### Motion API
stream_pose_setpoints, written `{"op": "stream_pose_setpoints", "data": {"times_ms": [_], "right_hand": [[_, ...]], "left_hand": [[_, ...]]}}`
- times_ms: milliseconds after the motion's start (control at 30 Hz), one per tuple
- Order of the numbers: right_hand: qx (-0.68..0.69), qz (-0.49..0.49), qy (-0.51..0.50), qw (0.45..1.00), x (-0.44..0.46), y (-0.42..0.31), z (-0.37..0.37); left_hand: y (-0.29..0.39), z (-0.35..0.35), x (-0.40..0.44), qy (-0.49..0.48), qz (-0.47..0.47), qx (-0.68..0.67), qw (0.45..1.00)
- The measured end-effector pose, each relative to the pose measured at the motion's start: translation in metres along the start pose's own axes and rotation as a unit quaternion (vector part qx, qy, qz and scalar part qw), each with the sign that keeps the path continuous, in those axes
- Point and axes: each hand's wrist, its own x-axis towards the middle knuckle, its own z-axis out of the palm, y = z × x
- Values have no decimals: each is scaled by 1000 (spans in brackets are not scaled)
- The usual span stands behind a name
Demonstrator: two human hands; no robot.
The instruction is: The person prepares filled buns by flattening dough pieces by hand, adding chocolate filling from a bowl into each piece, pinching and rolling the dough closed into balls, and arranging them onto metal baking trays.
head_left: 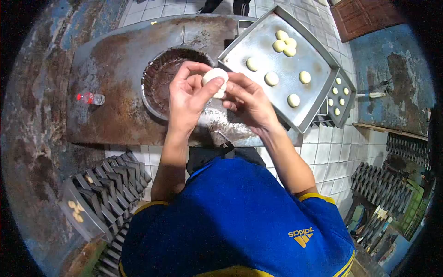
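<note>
A pale piece of dough (215, 77) is held up between my two hands, over the right rim of a round bowl (147, 94) coated inside with a dark brown filling. My left hand (190, 94) pinches the dough from the left, its thumb across the front. On the other side, my right hand (249, 99) has its thumb and fingers closed at the dough's lower right edge. Several dough balls (271, 79) lie on the metal tray (318, 64) at the right of the worktable, some of them touching in a cluster.
A small clear bottle with a red cap (91, 98) lies on the worktable (106, 60) at left. A second tray of dough balls (347, 99) is beyond the large tray. Stacked trays (110, 189) stand at lower left. A person's legs (212, 5) show at the top.
</note>
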Motion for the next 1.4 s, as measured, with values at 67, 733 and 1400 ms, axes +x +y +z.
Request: {"op": "stream_pose_setpoints", "data": {"times_ms": [67,733,1400], "right_hand": [[125,19,-66,990,-3,9,-16],[13,-347,2,938,-54,-71,-143],[-479,-189,69,855,-74,-183,-256]], "left_hand": [[4,27,11,15,78,77,994],[-62,235,41,-204,163,-4,965],[-189,266,108,-221,54,266,937]]}}
